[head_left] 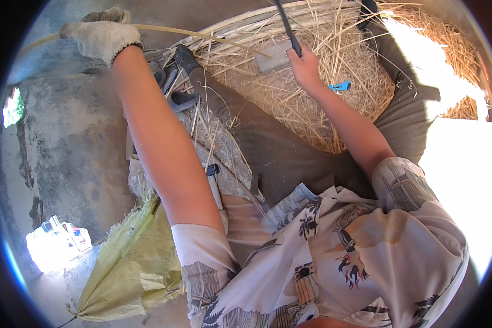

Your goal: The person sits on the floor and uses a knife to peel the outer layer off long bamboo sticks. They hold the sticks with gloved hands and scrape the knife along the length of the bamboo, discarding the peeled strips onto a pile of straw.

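The left hand (101,35), in a grey knitted work glove, is stretched to the far left, its fingers wrapped around a long pale cane strip (202,36) that runs from the glove rightward and ends over the heap of dry yellow straw (317,82). The bare right hand (305,66) is at the far centre above the straw, its fingers closed on the handle of a dark slim tool (287,24) that points up and away toward the far edge. Just left of that hand a flat grey block (270,61) lies on the straw, touching the tip of the cane strip. A small blue plastic piece (339,86) lies on the straw just right of the right forearm. Between the arms, near the left forearm, dark-handled tools (177,93) lie on the ground with loose straws. A yellow-green woven sack (131,262) lies crumpled at the near left on the grey concrete floor (71,142).
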